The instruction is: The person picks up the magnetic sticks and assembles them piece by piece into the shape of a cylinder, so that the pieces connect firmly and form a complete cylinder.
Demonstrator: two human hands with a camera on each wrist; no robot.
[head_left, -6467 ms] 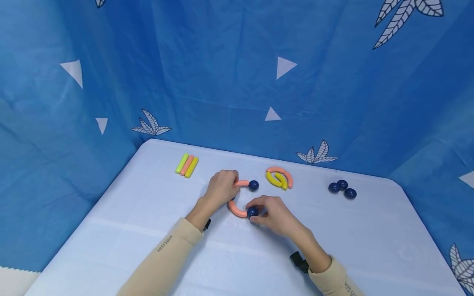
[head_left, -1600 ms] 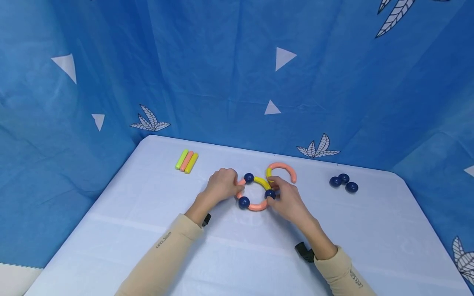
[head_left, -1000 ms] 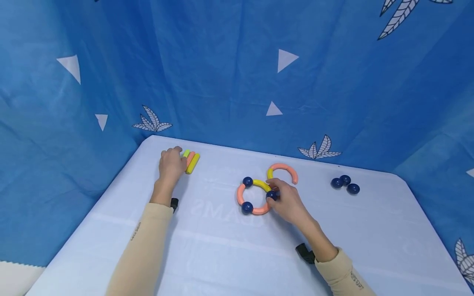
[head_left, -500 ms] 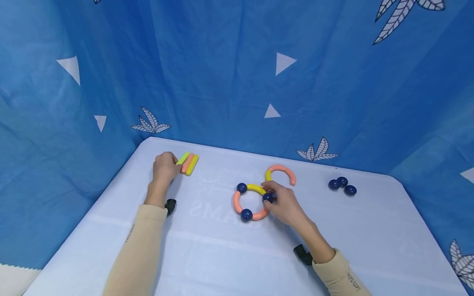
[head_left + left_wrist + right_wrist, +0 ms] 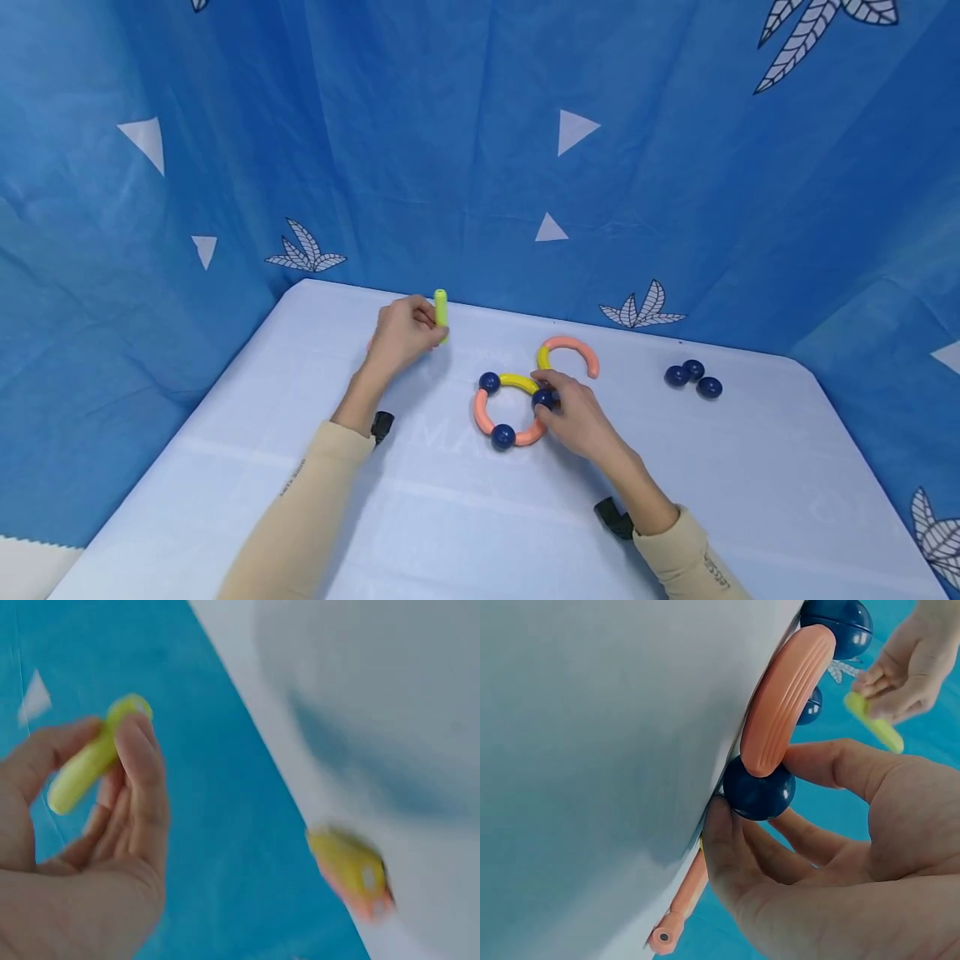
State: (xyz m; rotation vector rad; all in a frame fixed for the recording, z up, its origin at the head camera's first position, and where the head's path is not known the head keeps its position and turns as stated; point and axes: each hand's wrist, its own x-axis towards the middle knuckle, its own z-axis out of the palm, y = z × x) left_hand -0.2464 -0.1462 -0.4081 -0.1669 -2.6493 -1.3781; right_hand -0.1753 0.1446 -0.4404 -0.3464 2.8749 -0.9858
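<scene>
Head view: left hand (image 5: 405, 335) is off the table, lime rod (image 5: 441, 312) pinched between thumb and fingers, gap no wider than the rod. Rod's long axis runs roughly up and away from the person, sticking out past the fingertips at the far end. It sits far-left of the ring (image 5: 481, 412), apart from it; nearest ball is the far-left navy ball (image 5: 489, 382), and the left hand is the closer hand to that one. Right hand (image 5: 576, 418) is at the ring's right side, holding the right-side navy ball (image 5: 542, 400). Loose arcs (image 5: 576, 342) lie just beyond its fingers; spare balls (image 5: 677, 376) well off to the right. Left wrist view: pinch confirmed, rod slanting across the fingers, one end clear; yellow rod (image 5: 341, 855) and a salmon rod lie together on the table, blurry. Right wrist view: thumb and fingers spread only a ball's width, gripping the ball, salmon arc (image 5: 789, 701) touching it; lime rod shows beyond, tilted to the tabletop, touching no part of the ring.
</scene>
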